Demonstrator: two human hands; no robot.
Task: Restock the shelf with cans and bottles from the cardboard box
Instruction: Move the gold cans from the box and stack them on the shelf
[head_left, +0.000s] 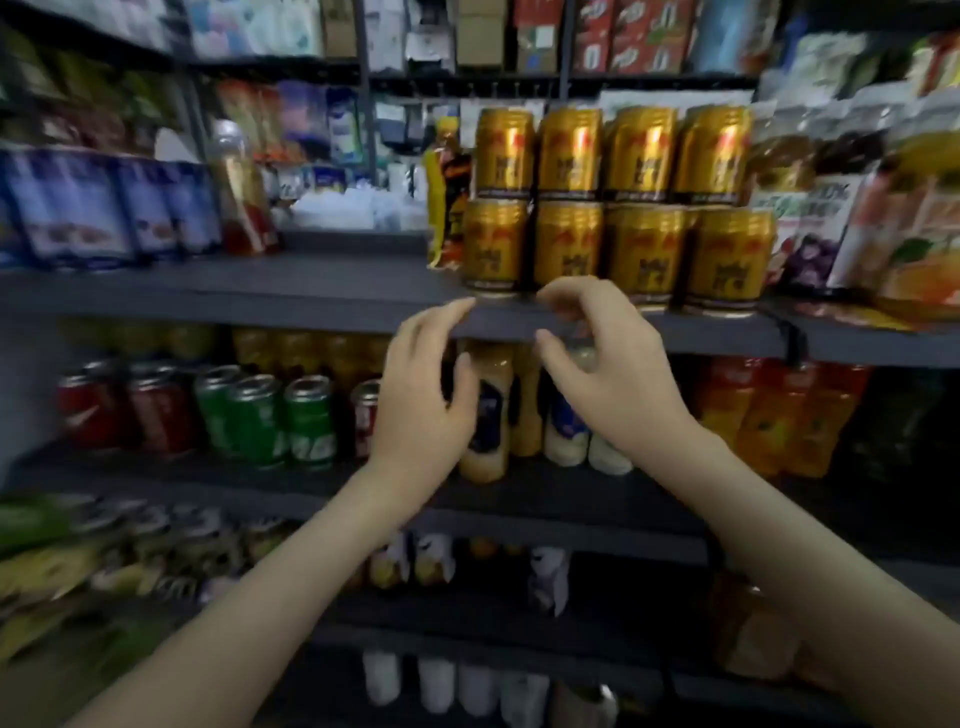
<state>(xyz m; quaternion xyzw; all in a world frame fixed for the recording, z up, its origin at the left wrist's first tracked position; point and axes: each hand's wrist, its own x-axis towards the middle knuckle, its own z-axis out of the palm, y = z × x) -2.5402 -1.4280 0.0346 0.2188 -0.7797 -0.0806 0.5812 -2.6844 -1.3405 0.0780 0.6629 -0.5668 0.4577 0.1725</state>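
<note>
Gold cans, 2 rows of 4, stand just above both hands. The right hand curls thumb and fingers around the top of a white bottle on the shelf, though blur makes this grip uncertain. The left hand is relaxed and spread, just left of a beige bottle. I judge this a placing step; next comes a release, then a reach to the cardboard box, not in view.

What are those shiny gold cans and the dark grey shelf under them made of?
Gold drink cans: probably thin metal, glossy printed finish; light glints on their sides. Dark grey shelf board: likely painted metal, matte, with a thin flat edge; blur leaves it open.
</note>
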